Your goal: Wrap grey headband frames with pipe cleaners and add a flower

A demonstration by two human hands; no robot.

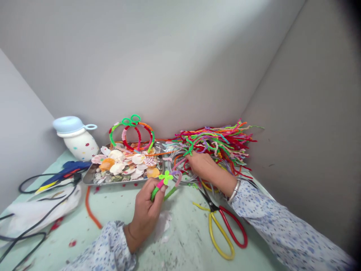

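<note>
My left hand (pixel 149 207) is closed around a band wrapped in coloured pipe cleaners (pixel 156 189), pink and green at the grip. A lime-green pipe-cleaner flower (pixel 166 177) sits on the band by my thumb, and its far side curves away in purple, pale pink and green. Over the coils of grey wire (pixel 172 165), my right hand (pixel 201 165) reaches to the near edge of the pipe-cleaner heap (pixel 222 139). A curled green pipe cleaner (pixel 189 147) shows at its closed fingertips, which are partly hidden. Scissors (pixel 216 209) with one red and one yellow handle lie below that wrist.
A metal tray (pixel 118 183) of seashells stands left of centre, with finished pipe-cleaner bands (pixel 138 130) on it. Further left are a white bottle (pixel 80 143) with a blue lid, dark cables and a plastic bag (pixel 53 203). An orange pipe cleaner (pixel 91 209) lies before the tray.
</note>
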